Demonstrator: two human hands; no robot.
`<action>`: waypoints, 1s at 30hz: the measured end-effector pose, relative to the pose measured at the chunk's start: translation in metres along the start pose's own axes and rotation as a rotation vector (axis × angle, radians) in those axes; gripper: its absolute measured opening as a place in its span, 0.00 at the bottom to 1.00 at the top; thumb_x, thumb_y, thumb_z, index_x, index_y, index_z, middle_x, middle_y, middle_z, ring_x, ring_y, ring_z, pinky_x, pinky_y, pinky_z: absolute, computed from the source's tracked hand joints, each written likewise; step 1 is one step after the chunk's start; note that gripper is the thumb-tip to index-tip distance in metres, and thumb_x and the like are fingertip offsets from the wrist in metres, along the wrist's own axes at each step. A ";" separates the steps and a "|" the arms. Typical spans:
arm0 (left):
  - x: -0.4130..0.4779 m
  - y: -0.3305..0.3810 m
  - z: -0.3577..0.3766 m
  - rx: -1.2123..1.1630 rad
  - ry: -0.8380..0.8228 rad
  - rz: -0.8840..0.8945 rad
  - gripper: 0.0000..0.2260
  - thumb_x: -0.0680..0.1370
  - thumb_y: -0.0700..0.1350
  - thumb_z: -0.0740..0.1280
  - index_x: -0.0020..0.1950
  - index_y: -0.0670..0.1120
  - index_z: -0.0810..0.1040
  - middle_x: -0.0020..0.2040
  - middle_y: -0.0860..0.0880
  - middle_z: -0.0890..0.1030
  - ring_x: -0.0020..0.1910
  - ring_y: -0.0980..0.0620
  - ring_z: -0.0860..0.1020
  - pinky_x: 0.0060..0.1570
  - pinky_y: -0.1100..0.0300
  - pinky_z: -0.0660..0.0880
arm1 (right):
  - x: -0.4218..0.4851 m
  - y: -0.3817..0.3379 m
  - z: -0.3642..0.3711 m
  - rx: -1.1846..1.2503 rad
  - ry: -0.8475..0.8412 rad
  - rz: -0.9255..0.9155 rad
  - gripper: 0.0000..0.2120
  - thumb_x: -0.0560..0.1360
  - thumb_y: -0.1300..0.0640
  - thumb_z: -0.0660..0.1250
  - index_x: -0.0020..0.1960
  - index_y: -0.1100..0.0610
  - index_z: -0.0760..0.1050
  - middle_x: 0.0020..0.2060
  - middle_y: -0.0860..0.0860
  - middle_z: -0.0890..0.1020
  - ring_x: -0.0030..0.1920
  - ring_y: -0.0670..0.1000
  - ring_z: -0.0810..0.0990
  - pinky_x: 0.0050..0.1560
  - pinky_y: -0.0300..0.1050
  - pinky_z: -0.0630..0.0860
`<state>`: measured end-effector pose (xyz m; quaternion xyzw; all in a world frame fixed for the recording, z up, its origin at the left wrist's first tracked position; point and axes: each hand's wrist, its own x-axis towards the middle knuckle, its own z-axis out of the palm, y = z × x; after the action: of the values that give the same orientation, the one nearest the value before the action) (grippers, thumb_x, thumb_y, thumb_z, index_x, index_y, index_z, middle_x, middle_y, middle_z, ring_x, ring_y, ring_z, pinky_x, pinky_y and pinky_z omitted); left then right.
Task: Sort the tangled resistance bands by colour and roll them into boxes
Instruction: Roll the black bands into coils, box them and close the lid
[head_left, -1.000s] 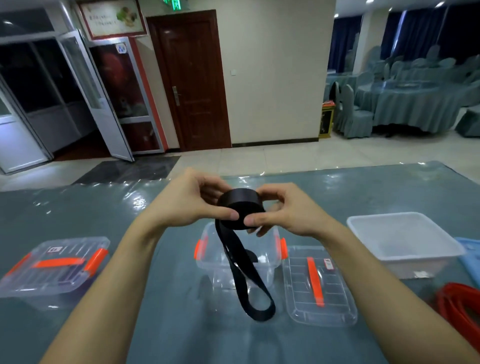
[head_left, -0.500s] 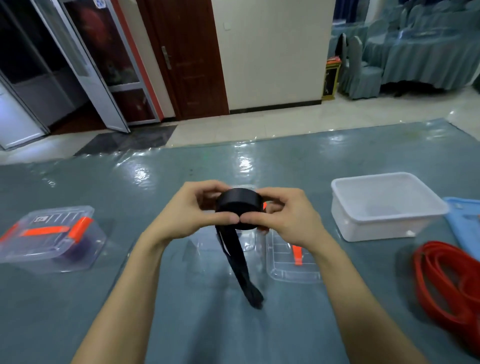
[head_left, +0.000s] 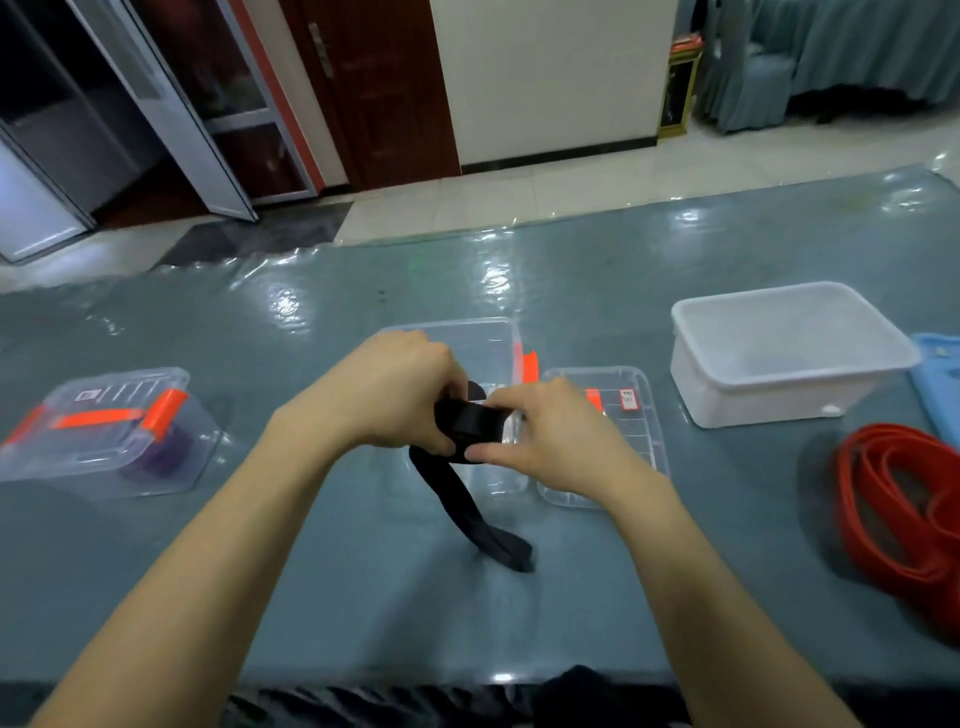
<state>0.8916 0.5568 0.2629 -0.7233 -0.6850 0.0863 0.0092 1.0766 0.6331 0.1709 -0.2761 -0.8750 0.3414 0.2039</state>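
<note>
A black resistance band is partly wound into a roll that both hands pinch above the table. My left hand grips the roll from the left and my right hand from the right. The band's loose tail hangs down and its end touches the table near the front. Just behind my hands stands an open clear box with orange clips. Its clear lid lies to the right of it. A loose pile of red bands lies at the right edge.
A closed clear box with orange clips and a purple roll inside sits at the left. An open white tub stands at the right, with a blue lid beside it. The grey-blue table has a glossy cover.
The camera has tilted down. The hanging tail has grown shorter as the roll took up more band, and my hands have dropped lower, closer to the open box.
</note>
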 end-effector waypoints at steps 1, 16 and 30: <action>-0.003 -0.007 -0.003 -0.076 0.001 -0.013 0.16 0.66 0.58 0.81 0.50 0.56 0.87 0.42 0.56 0.87 0.46 0.52 0.84 0.48 0.52 0.82 | 0.001 -0.001 0.000 0.067 0.022 -0.007 0.11 0.71 0.44 0.82 0.47 0.44 0.83 0.33 0.36 0.81 0.35 0.42 0.80 0.32 0.34 0.68; -0.062 -0.110 0.025 -1.323 0.435 -0.046 0.24 0.61 0.58 0.89 0.50 0.49 0.91 0.47 0.44 0.91 0.47 0.45 0.90 0.49 0.54 0.87 | 0.045 -0.061 0.032 0.878 0.107 -0.021 0.15 0.72 0.57 0.83 0.57 0.53 0.86 0.52 0.54 0.89 0.44 0.61 0.90 0.44 0.52 0.87; -0.092 -0.193 -0.004 -0.067 0.079 0.087 0.16 0.64 0.61 0.82 0.46 0.56 0.88 0.33 0.54 0.84 0.34 0.55 0.79 0.37 0.51 0.79 | 0.090 -0.143 0.129 -0.121 0.066 -0.005 0.17 0.73 0.35 0.76 0.55 0.44 0.81 0.41 0.45 0.86 0.41 0.47 0.85 0.47 0.53 0.82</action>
<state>0.6970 0.4773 0.3022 -0.7551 -0.6546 0.0354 0.0083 0.8884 0.5382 0.1992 -0.2970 -0.8875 0.2779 0.2165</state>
